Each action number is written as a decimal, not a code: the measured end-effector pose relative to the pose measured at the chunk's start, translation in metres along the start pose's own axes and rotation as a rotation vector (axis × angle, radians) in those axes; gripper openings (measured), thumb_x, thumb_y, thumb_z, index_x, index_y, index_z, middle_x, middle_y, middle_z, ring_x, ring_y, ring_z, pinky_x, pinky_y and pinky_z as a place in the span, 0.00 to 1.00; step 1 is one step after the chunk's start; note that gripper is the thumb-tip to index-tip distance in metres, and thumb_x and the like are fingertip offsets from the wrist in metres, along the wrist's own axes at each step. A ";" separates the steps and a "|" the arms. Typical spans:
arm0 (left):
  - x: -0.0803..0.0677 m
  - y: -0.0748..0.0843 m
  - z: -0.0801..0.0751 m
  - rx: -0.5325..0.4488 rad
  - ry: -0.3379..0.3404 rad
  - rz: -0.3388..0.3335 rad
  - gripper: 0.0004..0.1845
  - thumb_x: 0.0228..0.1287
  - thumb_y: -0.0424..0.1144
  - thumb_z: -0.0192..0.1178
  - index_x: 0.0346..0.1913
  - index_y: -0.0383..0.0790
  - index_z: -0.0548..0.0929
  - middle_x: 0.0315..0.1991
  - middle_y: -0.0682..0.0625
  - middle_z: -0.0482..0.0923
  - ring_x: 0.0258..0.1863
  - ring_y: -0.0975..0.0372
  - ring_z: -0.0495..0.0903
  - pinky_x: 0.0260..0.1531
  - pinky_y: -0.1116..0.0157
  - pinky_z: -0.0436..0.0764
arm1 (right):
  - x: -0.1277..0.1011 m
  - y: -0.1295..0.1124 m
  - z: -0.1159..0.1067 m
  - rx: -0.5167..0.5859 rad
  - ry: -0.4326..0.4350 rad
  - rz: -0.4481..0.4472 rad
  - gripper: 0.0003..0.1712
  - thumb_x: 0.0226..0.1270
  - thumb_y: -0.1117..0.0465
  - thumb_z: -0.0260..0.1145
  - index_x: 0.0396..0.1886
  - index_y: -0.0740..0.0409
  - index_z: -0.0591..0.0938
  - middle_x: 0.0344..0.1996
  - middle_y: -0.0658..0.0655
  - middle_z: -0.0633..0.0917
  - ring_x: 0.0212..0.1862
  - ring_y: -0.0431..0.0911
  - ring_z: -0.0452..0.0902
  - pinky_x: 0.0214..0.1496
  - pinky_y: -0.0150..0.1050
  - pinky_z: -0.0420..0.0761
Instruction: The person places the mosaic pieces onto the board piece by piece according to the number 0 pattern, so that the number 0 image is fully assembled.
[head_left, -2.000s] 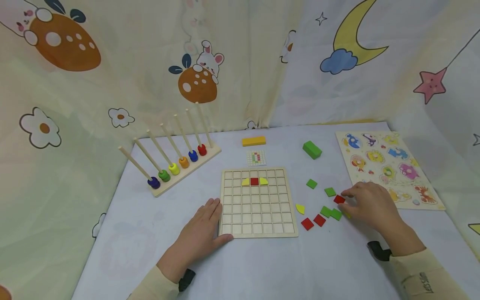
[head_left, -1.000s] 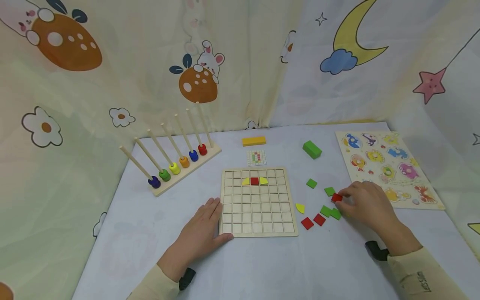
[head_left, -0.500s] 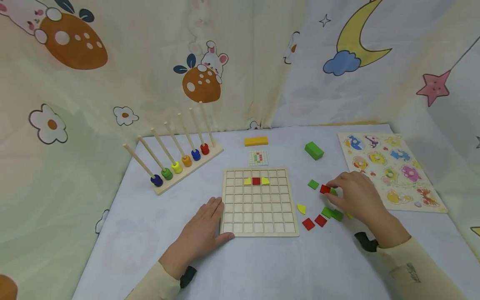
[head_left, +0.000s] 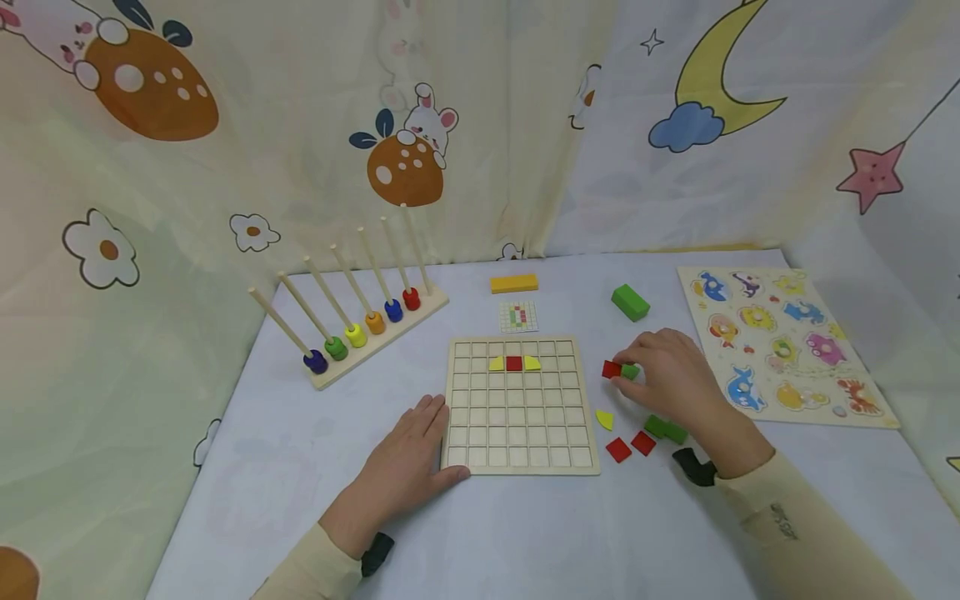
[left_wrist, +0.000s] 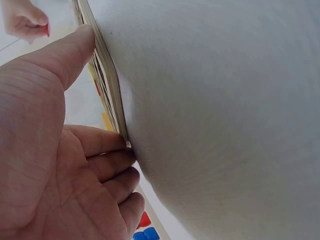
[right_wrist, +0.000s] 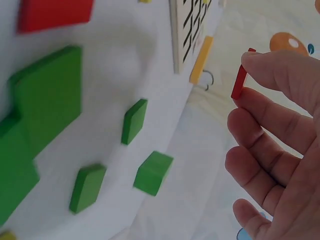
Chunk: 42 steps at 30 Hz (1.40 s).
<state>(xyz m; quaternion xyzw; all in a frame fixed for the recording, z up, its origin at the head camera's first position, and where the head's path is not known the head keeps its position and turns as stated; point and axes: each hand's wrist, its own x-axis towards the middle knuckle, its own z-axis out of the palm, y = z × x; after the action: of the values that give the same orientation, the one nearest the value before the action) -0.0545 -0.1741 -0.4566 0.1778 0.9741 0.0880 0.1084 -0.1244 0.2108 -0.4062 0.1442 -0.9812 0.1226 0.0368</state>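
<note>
A: What is the right hand (head_left: 678, 379) doing?

B: It pinches a small flat red square tile (head_left: 611, 369) between its thumb and first finger. The other fingers are loosely bent. The tile is up off the white table (head_left: 525, 533), out at the fingertips.

A: What is near that hand?

B: A flat green square tile (head_left: 630, 372) sits just by its fingers. Two more green tiles (head_left: 665, 429) lie right by its wrist, with two red tiles (head_left: 631, 446) and a yellow curved tile (head_left: 603, 419) close by on the side toward the left hand.

A: And the left hand (head_left: 401, 471)?

B: It lies flat and open on the table. Its fingers are straight and press on the near edge of the pale wooden grid board (head_left: 517, 433). It holds nothing.

A: Is anything on the board?

B: Yes. One red tile with a yellow piece on each side (head_left: 513, 363), at the far end from both hands.
</note>
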 end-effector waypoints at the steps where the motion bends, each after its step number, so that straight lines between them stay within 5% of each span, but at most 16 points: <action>1: 0.000 0.000 0.000 0.001 -0.004 -0.005 0.56 0.64 0.69 0.66 0.82 0.37 0.59 0.85 0.43 0.53 0.86 0.50 0.50 0.84 0.50 0.57 | 0.003 -0.003 0.001 0.003 -0.003 -0.005 0.18 0.59 0.53 0.80 0.48 0.54 0.92 0.41 0.55 0.88 0.51 0.55 0.77 0.62 0.58 0.75; 22: 0.000 0.001 0.001 -0.017 -0.016 -0.018 0.56 0.63 0.70 0.66 0.83 0.38 0.59 0.86 0.45 0.52 0.86 0.51 0.49 0.84 0.49 0.57 | 0.051 -0.052 0.030 -0.020 -0.071 -0.112 0.16 0.61 0.49 0.79 0.46 0.50 0.93 0.41 0.51 0.88 0.50 0.52 0.76 0.76 0.54 0.69; 42: 0.000 0.000 0.000 -0.005 -0.011 -0.012 0.57 0.63 0.71 0.65 0.83 0.39 0.58 0.85 0.45 0.53 0.86 0.51 0.50 0.84 0.49 0.58 | 0.065 -0.068 0.050 -0.049 -0.119 -0.175 0.18 0.61 0.47 0.79 0.46 0.50 0.93 0.39 0.49 0.87 0.49 0.50 0.76 0.76 0.53 0.69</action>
<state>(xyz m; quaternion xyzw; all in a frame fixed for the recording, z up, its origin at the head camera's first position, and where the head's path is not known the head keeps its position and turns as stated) -0.0547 -0.1743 -0.4568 0.1721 0.9744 0.0886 0.1148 -0.1685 0.1173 -0.4317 0.2356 -0.9680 0.0863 -0.0074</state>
